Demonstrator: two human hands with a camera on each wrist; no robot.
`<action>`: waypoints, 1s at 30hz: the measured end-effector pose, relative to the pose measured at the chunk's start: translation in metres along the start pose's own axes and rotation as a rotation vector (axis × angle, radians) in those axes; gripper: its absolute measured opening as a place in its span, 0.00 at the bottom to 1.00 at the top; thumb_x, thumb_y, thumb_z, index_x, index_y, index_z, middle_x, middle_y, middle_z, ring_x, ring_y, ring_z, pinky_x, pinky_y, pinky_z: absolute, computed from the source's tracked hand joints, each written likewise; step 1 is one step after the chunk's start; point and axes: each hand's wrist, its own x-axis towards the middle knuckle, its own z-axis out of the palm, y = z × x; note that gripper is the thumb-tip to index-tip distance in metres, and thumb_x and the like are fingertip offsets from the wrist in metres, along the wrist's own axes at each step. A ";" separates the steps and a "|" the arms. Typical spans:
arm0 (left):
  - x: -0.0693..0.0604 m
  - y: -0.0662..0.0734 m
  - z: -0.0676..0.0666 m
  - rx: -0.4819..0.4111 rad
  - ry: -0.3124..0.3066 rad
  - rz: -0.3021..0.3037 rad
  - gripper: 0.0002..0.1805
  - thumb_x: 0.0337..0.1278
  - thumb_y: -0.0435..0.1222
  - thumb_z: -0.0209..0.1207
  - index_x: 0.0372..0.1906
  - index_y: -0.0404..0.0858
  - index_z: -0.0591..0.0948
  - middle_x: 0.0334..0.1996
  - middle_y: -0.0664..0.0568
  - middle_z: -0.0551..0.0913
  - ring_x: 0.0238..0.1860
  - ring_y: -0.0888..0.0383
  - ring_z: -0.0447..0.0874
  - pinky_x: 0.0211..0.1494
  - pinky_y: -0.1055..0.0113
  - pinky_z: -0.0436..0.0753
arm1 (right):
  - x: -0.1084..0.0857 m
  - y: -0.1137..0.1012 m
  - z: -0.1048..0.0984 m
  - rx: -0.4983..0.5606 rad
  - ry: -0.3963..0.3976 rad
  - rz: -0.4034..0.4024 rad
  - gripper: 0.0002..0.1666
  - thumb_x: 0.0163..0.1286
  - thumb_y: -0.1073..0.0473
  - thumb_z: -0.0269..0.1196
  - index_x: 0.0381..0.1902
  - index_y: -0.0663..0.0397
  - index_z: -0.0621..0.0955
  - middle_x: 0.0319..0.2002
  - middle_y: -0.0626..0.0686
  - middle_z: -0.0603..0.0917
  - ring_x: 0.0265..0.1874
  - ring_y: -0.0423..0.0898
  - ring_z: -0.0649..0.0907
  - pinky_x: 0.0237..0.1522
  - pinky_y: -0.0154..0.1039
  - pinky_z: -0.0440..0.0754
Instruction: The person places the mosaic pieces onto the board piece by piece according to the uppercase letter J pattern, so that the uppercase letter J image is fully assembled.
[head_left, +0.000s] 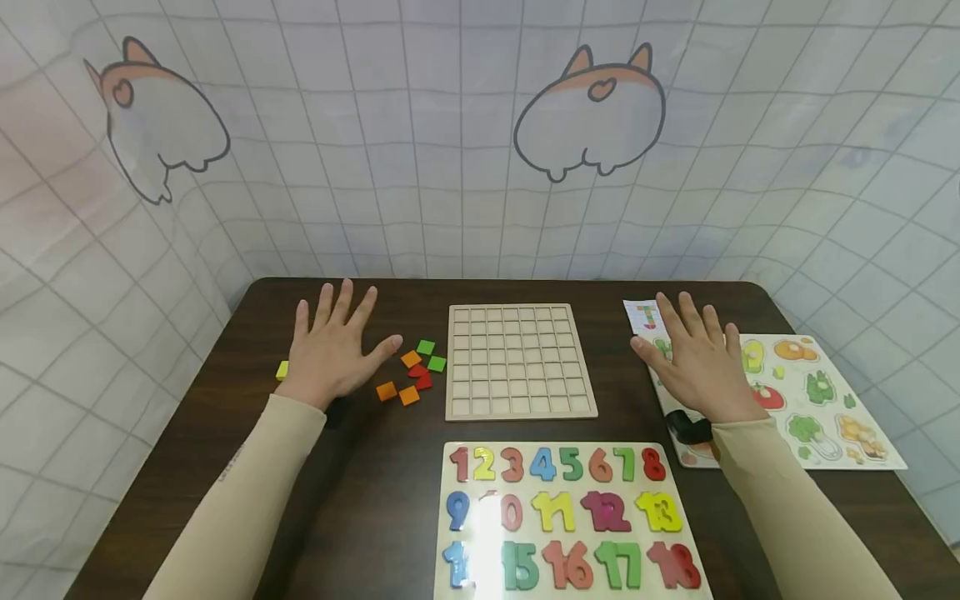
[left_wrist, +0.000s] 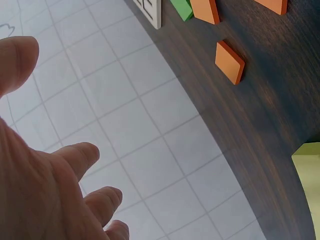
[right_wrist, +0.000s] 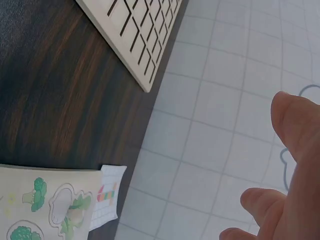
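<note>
My left hand [head_left: 333, 354] is held over the left side of the table, fingers spread, holding nothing. Beside its thumb lie small square tiles: orange [head_left: 386, 391], green [head_left: 426, 347] and red [head_left: 423, 381]. A yellow tile [head_left: 282, 371] shows at the wrist's other side. My right hand [head_left: 701, 367], also spread and holding nothing, is over a vegetable puzzle board [head_left: 787, 442] and partly hides it. A small paper card with a coloured grid pattern [right_wrist: 107, 195] sticks out past that board. Between the hands lies a wooden grid board [head_left: 517, 362], its squares bare.
In front of the grid board lies a number puzzle board [head_left: 480, 529] with coloured numerals; glare hides part of it. Behind the dark wooden table [head_left: 360, 517] hangs a white checked curtain [head_left: 450, 167] with cartoon animal drawings. A black wrist strap [head_left: 688, 427] circles the right wrist.
</note>
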 end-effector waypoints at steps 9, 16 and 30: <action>0.000 0.001 -0.003 -0.009 0.003 -0.004 0.51 0.68 0.71 0.42 0.86 0.48 0.47 0.86 0.40 0.40 0.86 0.35 0.31 0.84 0.32 0.32 | -0.002 -0.007 0.005 0.023 -0.027 -0.001 0.54 0.77 0.24 0.44 0.86 0.43 0.43 0.85 0.62 0.39 0.81 0.77 0.43 0.76 0.79 0.35; -0.005 0.002 0.005 0.002 -0.050 -0.003 0.52 0.68 0.71 0.44 0.85 0.45 0.50 0.85 0.38 0.42 0.85 0.34 0.34 0.84 0.32 0.36 | -0.005 -0.013 0.011 0.025 -0.094 -0.027 0.54 0.77 0.24 0.44 0.86 0.47 0.43 0.85 0.64 0.40 0.81 0.76 0.43 0.76 0.79 0.38; -0.008 0.011 0.026 0.029 -0.170 0.015 0.43 0.69 0.63 0.54 0.75 0.37 0.71 0.76 0.35 0.68 0.74 0.30 0.66 0.73 0.30 0.70 | 0.007 -0.047 0.051 0.023 -0.362 -0.156 0.51 0.80 0.34 0.52 0.85 0.55 0.48 0.84 0.65 0.47 0.81 0.73 0.53 0.79 0.72 0.50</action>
